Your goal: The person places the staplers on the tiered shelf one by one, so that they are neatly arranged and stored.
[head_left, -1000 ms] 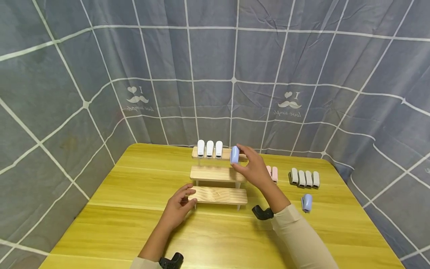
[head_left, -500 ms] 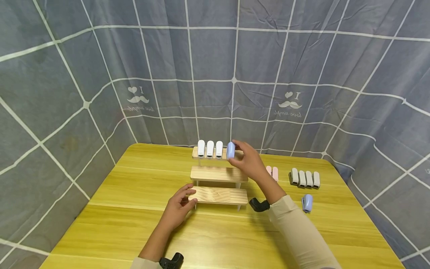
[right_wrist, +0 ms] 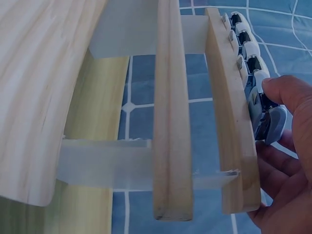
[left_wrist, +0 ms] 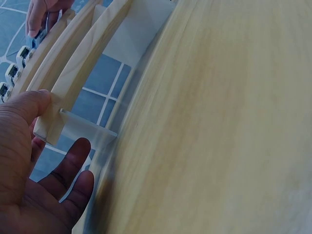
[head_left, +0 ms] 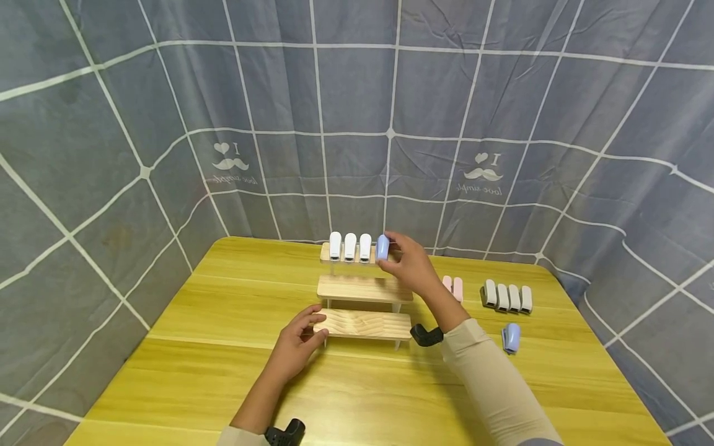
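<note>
A three-step wooden display stand [head_left: 362, 324] with translucent supports is in the middle of the table. My left hand [head_left: 295, 347] grips the left end of its lowest board; in the left wrist view the thumb lies against the board and the other fingers are spread beneath. My right hand [head_left: 415, 266] pinches a blue mini stapler [head_left: 382, 248] at the right part of the top board. In the right wrist view this blue stapler [right_wrist: 265, 114] is upright at the board, between thumb and fingers. Three white mini staplers [head_left: 350, 247] line up to its left.
Right of the stand are pink staplers [head_left: 457, 289], partly behind my right arm. Farther right, several light grey staplers [head_left: 507, 297] form a row, with another blue stapler [head_left: 511, 338] in front. A grey grid-patterned curtain [head_left: 279, 93] surrounds the table [head_left: 184, 371].
My right hand has moved the blue stapler leftward and slightly back, down to the top board beside the white ones. The left hand has stayed at the lowest board.
</note>
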A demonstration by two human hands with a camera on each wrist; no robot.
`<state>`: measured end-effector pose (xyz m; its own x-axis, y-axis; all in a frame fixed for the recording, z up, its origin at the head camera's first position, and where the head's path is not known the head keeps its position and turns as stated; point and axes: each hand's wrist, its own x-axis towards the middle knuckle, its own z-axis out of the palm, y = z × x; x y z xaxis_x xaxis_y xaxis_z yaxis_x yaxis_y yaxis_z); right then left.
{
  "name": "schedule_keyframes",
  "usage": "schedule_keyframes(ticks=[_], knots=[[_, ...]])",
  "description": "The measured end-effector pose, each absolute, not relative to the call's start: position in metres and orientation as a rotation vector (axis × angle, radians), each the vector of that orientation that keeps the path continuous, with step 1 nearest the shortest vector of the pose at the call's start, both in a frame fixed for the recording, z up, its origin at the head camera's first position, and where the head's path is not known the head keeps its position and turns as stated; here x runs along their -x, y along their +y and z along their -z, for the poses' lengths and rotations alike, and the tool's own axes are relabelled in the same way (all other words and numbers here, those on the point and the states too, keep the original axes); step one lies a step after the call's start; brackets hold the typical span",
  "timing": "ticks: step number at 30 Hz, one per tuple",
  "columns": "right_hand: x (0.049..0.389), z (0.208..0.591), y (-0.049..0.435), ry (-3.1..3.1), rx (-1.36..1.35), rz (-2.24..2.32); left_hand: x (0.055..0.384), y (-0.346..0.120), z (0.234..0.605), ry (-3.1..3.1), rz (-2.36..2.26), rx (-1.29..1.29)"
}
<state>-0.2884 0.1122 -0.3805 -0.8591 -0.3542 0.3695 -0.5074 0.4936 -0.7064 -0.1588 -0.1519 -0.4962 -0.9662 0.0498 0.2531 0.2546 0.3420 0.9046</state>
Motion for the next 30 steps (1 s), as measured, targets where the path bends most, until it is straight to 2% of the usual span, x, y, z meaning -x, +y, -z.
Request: schedule_keyframes(ticks=[30], knots=[[0.2939, 0.3866, 0.1118, -2.605, -0.772, -1.263, 0.1584, -0.1518, 0.4959, -2.425, 1.665, 0.276]])
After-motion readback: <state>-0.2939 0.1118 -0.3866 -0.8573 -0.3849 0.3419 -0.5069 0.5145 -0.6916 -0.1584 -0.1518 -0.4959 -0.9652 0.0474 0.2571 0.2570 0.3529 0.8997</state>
